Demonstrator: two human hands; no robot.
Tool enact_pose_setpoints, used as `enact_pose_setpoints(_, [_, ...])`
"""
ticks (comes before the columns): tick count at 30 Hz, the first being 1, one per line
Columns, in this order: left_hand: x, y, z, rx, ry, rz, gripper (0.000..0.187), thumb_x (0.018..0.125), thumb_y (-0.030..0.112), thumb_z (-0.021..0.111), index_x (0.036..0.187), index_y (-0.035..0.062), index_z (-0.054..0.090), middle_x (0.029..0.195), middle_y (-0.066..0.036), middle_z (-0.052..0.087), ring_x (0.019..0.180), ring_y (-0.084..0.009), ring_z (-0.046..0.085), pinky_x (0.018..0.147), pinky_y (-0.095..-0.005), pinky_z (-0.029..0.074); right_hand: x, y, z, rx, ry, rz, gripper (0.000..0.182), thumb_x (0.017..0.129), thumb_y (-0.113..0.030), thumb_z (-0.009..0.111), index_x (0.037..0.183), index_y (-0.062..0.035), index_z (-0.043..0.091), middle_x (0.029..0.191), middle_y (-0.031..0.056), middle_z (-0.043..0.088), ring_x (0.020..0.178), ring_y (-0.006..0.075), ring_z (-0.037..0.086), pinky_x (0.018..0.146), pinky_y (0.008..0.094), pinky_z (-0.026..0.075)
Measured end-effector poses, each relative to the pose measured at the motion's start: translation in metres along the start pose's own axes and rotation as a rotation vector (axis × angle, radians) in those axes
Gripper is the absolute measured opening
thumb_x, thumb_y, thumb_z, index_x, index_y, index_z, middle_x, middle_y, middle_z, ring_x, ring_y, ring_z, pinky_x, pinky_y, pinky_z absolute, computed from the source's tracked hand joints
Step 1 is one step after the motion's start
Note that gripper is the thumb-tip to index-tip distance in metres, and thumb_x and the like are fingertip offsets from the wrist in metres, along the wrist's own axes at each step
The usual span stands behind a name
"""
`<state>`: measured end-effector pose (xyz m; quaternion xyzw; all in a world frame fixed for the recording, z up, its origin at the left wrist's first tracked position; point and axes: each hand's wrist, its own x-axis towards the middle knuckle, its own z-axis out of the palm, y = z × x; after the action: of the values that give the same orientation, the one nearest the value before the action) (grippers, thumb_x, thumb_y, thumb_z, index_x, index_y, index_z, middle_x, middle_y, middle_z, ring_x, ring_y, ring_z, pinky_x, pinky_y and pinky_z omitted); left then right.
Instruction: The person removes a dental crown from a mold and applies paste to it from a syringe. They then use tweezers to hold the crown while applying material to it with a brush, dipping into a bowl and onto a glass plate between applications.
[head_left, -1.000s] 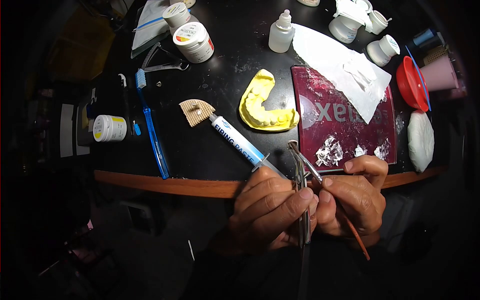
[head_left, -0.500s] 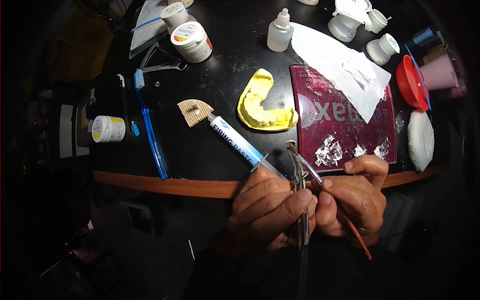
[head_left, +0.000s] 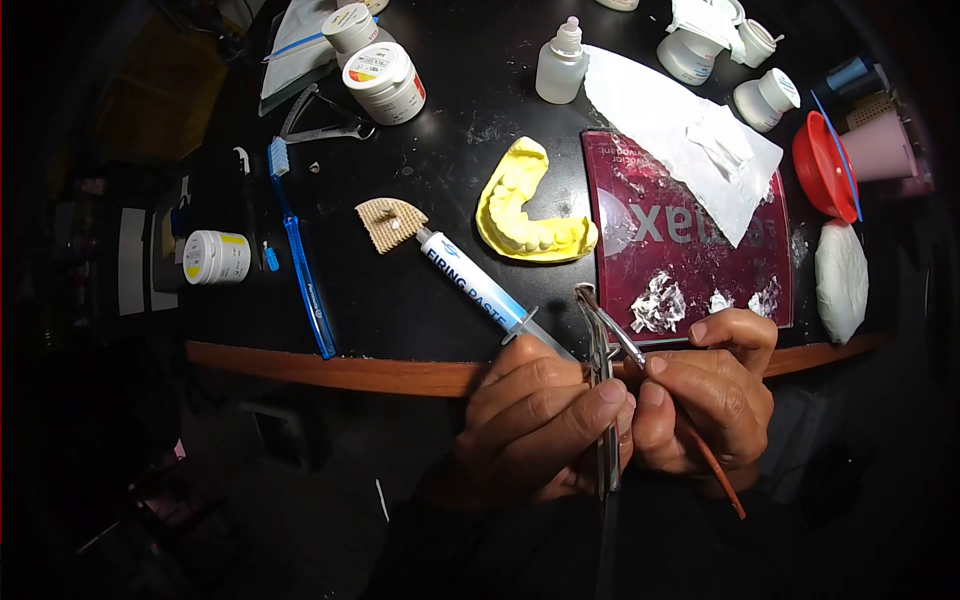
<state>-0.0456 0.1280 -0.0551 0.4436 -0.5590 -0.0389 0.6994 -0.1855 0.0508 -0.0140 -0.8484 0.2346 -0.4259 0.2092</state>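
Note:
My left hand (head_left: 540, 415) is closed around a pair of metal tweezers (head_left: 602, 375) that points away from me. At their tip sits a small pale piece (head_left: 582, 287), too small to make out well. Pinched in my right hand (head_left: 715, 400) is a thin brush (head_left: 630, 349) with a reddish-brown handle, its bristles meeting the small piece or lying right beside it. Just beyond stands a yellow dental model (head_left: 520, 225). A syringe labelled firing paste (head_left: 470, 280) lies to the left, partly behind my left hand.
Right of the model, a maroon glass slab (head_left: 620, 280) carries white paste heaps (head_left: 658, 303) and a folded tissue (head_left: 690, 130). A dropper bottle (head_left: 560, 75), jars (head_left: 385, 85) and a red bowl (head_left: 825, 165) stand around. A blue toothbrush (head_left: 305, 280) and honeycomb tray (head_left: 388, 224) lie left.

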Motion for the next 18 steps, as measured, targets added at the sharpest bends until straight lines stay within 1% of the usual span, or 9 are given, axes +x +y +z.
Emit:
enact_pose_setpoints(9, [0.002,0.001,-0.002,0.015,-0.022,0.008,0.042,0.084,0.003,0.077,0.122,-0.0011,0.062,0.086,-0.006,0.066,0.072,-0.0172,0.067,0.058,-0.0297,0.048,0.001,0.001,-0.002,0.013,-0.021,-0.004,0.016,0.081,-0.011,0.078,0.096,-0.0089,0.072,0.072,-0.0017,0.072,0.077,0.0175,0.053,0.07,0.028,0.042])
enact_pose_setpoints(12, [0.002,0.0,-0.002,0.024,-0.009,0.01,0.036,0.085,0.002,0.075,0.119,-0.0015,0.062,0.08,-0.005,0.067,0.067,-0.0157,0.067,0.057,-0.0288,0.048,0.003,0.004,-0.009,0.101,-0.027,0.027,0.015,0.079,-0.008,0.074,0.094,-0.008,0.071,0.072,-0.0008,0.071,0.077,0.0179,0.053,0.071,0.0299,0.042])
enact_pose_setpoints(13, [0.004,0.0,0.0,0.089,-0.026,0.041,0.031,0.09,0.004,0.066,0.118,-0.0019,0.054,0.073,-0.005,0.065,0.06,-0.0142,0.062,0.057,-0.0283,0.046,0.004,0.005,-0.016,0.115,-0.026,0.042,0.015,0.078,-0.007,0.073,0.093,-0.0076,0.07,0.071,-0.0004,0.071,0.077,0.0181,0.053,0.072,0.0306,0.042])
enact_pose_setpoints(14, [0.006,-0.001,0.004,0.135,-0.037,0.075,0.025,0.096,0.006,0.056,0.117,-0.0023,0.046,0.067,-0.004,0.063,0.053,-0.0126,0.057,0.056,-0.0279,0.044,0.003,0.009,-0.023,0.165,0.034,0.031,0.018,0.077,-0.005,0.068,0.094,-0.006,0.068,0.069,0.0015,0.069,0.078,0.018,0.053,0.073,0.0333,0.042])
enact_pose_setpoints(15, [0.008,-0.001,0.005,0.139,-0.042,0.077,0.022,0.097,0.006,0.053,0.116,-0.0021,0.045,0.064,-0.005,0.06,0.051,-0.0121,0.054,0.057,-0.0271,0.043,0.003,0.019,-0.031,0.117,0.163,0.012,0.019,0.078,-0.006,0.068,0.097,-0.0047,0.066,0.07,0.0028,0.067,0.079,0.0182,0.054,0.073,0.032,0.044])
enact_pose_setpoints(16, [0.008,-0.005,0.006,0.122,-0.036,0.128,0.023,0.097,0.006,0.05,0.117,-0.0029,0.044,0.063,-0.005,0.058,0.05,-0.012,0.052,0.056,-0.0261,0.041,0.008,0.022,-0.04,0.077,0.309,0.081,0.018,0.08,-0.003,0.066,0.098,-0.0018,0.065,0.076,0.005,0.066,0.079,0.0169,0.055,0.073,0.0294,0.046])
enact_pose_setpoints(18, [0.01,-0.001,0.004,0.143,-0.069,0.105,0.023,0.098,0.006,0.05,0.118,-0.0037,0.044,0.063,-0.007,0.058,0.05,-0.0119,0.05,0.056,-0.0268,0.041,0.019,0.028,-0.059,0.023,0.598,0.232,0.014,0.086,0.003,0.061,0.101,0.0042,0.062,0.087,0.0094,0.063,0.08,0.0144,0.058,0.073,0.0241,0.051])
